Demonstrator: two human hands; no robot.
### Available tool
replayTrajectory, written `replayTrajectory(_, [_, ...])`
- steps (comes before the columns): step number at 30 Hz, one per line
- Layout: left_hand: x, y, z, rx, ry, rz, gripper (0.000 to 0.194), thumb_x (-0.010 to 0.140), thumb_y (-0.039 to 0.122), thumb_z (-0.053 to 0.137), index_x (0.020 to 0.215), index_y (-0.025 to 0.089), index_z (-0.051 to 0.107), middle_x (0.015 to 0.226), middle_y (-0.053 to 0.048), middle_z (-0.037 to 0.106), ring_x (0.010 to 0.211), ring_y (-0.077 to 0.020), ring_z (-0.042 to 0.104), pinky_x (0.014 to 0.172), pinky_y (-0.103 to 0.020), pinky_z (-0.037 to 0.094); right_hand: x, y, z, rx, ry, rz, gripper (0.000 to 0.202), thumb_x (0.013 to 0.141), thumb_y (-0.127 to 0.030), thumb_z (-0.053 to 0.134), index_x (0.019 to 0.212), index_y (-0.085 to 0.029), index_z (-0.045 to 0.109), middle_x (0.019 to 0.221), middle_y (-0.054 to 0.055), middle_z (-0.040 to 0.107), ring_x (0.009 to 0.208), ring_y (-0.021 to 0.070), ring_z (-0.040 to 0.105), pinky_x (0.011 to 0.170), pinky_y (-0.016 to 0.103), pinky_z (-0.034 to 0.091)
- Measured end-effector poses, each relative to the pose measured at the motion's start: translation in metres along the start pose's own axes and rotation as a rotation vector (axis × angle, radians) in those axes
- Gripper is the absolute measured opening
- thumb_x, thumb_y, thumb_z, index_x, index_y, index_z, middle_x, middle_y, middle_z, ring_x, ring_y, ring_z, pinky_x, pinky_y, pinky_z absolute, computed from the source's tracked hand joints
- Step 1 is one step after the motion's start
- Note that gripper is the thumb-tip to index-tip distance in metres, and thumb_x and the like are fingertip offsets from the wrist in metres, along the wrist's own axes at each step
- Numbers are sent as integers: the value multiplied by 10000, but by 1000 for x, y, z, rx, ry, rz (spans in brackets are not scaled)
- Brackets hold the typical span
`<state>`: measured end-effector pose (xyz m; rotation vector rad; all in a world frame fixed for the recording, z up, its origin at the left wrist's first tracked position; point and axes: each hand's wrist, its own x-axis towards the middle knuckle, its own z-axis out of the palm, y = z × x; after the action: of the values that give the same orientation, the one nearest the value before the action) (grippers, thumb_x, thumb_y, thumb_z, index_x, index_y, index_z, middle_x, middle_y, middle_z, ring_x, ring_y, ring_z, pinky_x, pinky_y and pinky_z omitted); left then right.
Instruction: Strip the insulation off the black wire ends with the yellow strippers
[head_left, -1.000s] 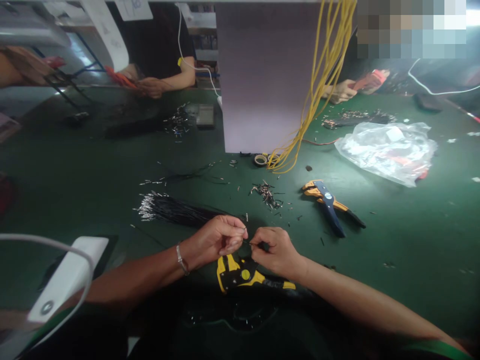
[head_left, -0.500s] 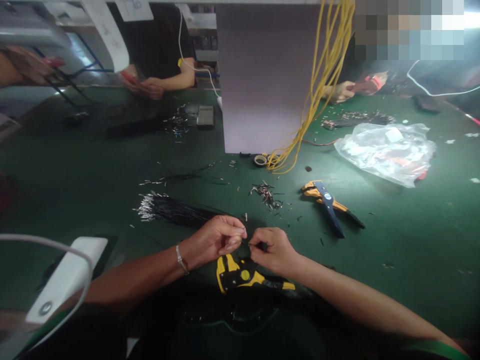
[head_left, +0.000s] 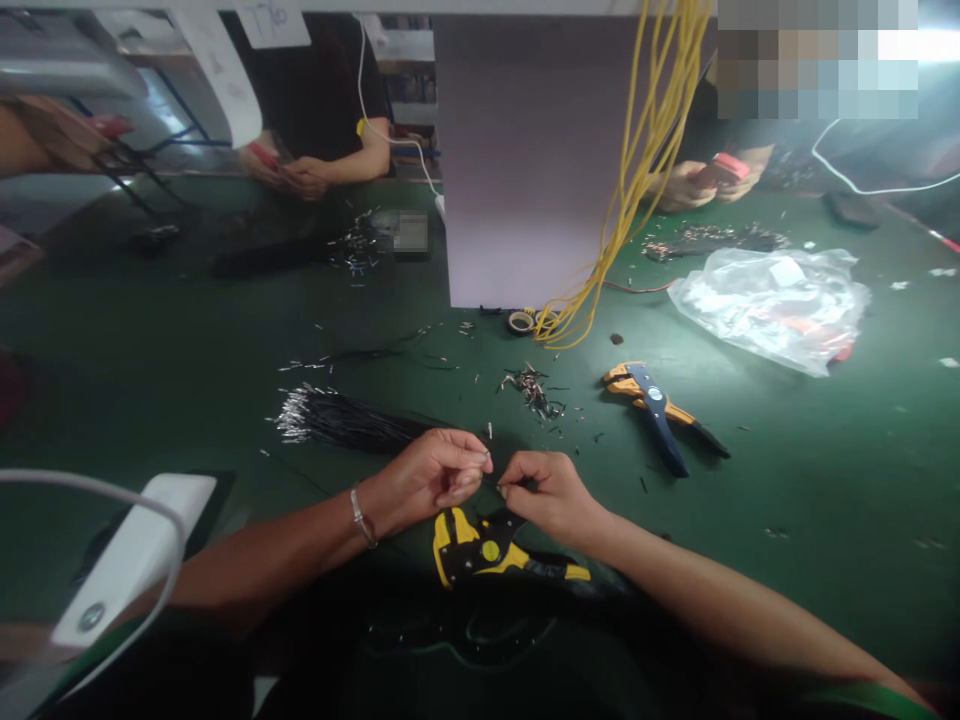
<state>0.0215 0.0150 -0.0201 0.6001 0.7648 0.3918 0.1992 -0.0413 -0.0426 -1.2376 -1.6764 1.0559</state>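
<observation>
Between the two hands, near the middle of the view, a thin piece (head_left: 489, 456) shows at the fingertips of the left hand (head_left: 444, 472), which pinches it between thumb and forefinger. Just beside it, the right hand (head_left: 547, 498) pinches a tiny end (head_left: 501, 488) in the same way, its other fingers curled in. Whether both belong to one wire is too small to tell. The hands are near each other but apart.

Below them lies a yellow-and-black plier-like tool (head_left: 480, 552). Beyond the left wrist, a bundle of black wires (head_left: 364, 420) lies on the green bench (head_left: 195, 340), its silvery ends (head_left: 292, 414) pointing left. Past the right hand is a small heap of scraps (head_left: 534, 390), and to its right a blue-and-orange tool (head_left: 656, 405) with its handles spread.

Farther out, yellow wires (head_left: 600, 285) hang in front of a greyish panel (head_left: 532, 160), their lower loops near a roll of tape (head_left: 520, 322). A clear plastic bag (head_left: 772, 305) lies right of them. Across the bench, two other people hold reddish things.
</observation>
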Motion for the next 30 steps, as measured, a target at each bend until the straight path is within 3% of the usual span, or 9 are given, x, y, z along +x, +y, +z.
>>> replayTrajectory(6, [-5, -1, 5, 21, -31, -3, 72, 618, 140, 668, 652, 81, 647, 403, 29, 460, 321, -43, 342, 321, -172, 187, 1, -2, -1, -36, 41, -2, 137, 675, -125, 509, 575, -166, 594, 506, -26, 563, 464, 96, 480, 466, 196, 381])
replayTrajectory(14, [-10, -9, 13, -6, -89, -51, 60, 633, 137, 675, 641, 91, 636, 388, 32, 470, 288, -48, 354, 307, -172, 198, 1, -4, 5, -261, 138, -299, 149, 649, -95, 514, 537, -189, 486, 469, -41, 498, 428, 84, 444, 457, 199, 324])
replayTrajectory(18, [-11, -12, 13, -35, -131, -57, 57, 652, 134, 674, 651, 91, 637, 402, 23, 484, 302, -56, 383, 307, -167, 221, 1, -6, 6, -281, 165, -365, 206, 699, -121, 542, 547, -205, 431, 463, -52, 460, 420, 83, 420, 452, 204, 310])
replayTrajectory(30, [-9, -15, 10, -50, -130, -44, 41, 636, 130, 662, 649, 92, 654, 393, 20, 481, 296, -52, 361, 302, -163, 217, -1, -7, 2, -364, 157, -464, 161, 671, -86, 500, 568, -207, 477, 496, -12, 523, 462, 121, 467, 498, 247, 347])
